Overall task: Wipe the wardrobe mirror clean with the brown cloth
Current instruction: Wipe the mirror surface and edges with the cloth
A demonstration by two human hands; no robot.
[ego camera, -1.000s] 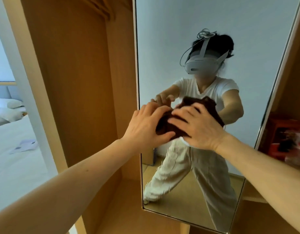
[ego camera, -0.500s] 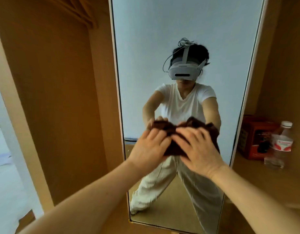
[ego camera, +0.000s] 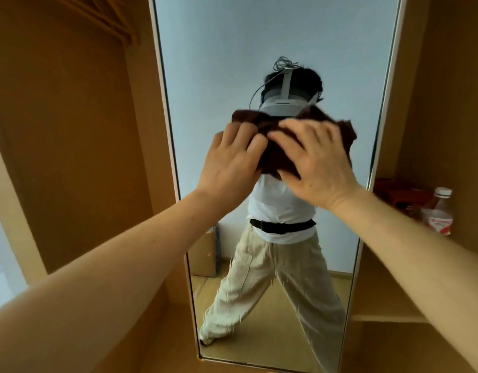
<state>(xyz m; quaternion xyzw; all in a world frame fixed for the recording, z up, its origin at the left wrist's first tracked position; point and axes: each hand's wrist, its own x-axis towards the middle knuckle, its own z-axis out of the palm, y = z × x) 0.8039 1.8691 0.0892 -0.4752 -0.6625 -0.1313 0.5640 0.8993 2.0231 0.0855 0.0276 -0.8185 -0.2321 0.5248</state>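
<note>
The tall wardrobe mirror in a pale frame fills the middle of the head view and reflects a person in a white top and beige trousers. A bunched brown cloth is pressed flat against the glass about halfway up. My left hand presses on the cloth's left part, fingers spread. My right hand lies over its right part, slightly blurred. Most of the cloth is hidden under both hands.
Wooden wardrobe panels flank the mirror. On a shelf to the right stand a clear bottle with a white cap and a red box. Wooden hangers hang at the top left.
Both hands have slid the cloth upward on the glass, from the reflected waist level to the reflected head. The view has swung right, bringing the mirror to the centre.
</note>
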